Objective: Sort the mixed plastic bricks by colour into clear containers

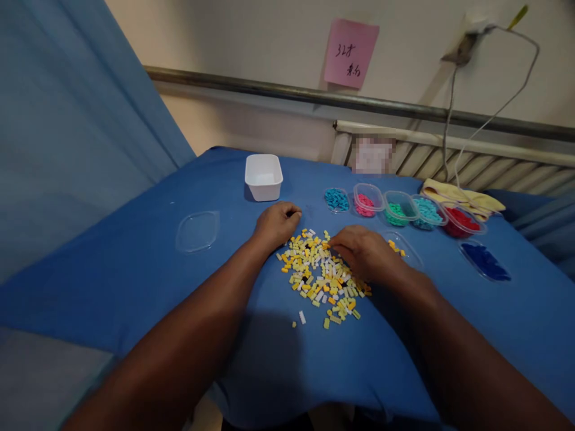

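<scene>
Just beside left fingers (293,211) and right fingers (344,240) lie yellow bricks (309,258)

Right of brick pile (314,266), right hand (366,252) hides part of clear tray (412,254) (held item, if any, unclear); beyond pile, paper (372,157) is pixelated, illegible.

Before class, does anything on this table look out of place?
Slightly: one white brick and a tiny yellowish piece lie apart from the scattered pile, on its near side, looking like strays. Nothing else clearly stands out.
</scene>
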### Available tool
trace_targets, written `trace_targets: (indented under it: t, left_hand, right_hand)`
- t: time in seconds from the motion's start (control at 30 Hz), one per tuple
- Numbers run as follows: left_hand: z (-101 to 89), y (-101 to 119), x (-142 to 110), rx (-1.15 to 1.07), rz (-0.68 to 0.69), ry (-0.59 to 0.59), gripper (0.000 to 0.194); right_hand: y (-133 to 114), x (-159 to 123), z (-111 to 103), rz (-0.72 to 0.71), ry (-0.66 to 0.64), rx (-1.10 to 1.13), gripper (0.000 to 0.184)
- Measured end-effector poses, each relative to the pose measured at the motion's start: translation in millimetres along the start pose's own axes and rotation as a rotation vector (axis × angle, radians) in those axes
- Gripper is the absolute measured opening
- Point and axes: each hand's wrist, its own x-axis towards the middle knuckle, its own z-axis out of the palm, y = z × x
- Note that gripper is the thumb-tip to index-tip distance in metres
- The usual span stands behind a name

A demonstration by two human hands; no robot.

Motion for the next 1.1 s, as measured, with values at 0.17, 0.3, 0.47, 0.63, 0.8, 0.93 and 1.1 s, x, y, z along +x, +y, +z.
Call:
trace_targets:
  t: [0.17,0.3,0.47,0.63,0.8,0.93,1.1]
  left_hand:
    - [-1.2,4,-2,0.010,-0.001,-0.011,0.022]
    - [-3.4,8,-4,0.017,-0.029,-0.028,0.021]
    - [-3.0,8,-4,0.023,-0.014,-0.022,0.022]
    - [-2.2,7,-4,0.024,-0.017,-0.019,0.021]
    - [-2.2,7,-4,0.027,-0.021,-0.016,0.020]
    - [-2.0,5,-4,0.030,-0.005,-0.020,0.022]
    - [-1.2,4,-4,0.021,-0.004,-0.007,0.022]
  right_hand:
    - [-7,14,8,0.027,-0.078,0.004,0.020]
    - [-6,16,9,0.068,-0.074,-0.013,0.020]
    - [-11,17,9,0.094,-0.098,-0.032,0.022]
    - [-17,17,9,0.061,-0.091,0.004,0.015]
    - [-20,17,10,0.110,-0.087,-0.004,0.015]
    - [-19,17,9,0.120,-0.093,-0.058,0.018]
    - [-19,16,10,0.163,-0.095,-0.132,0.024]
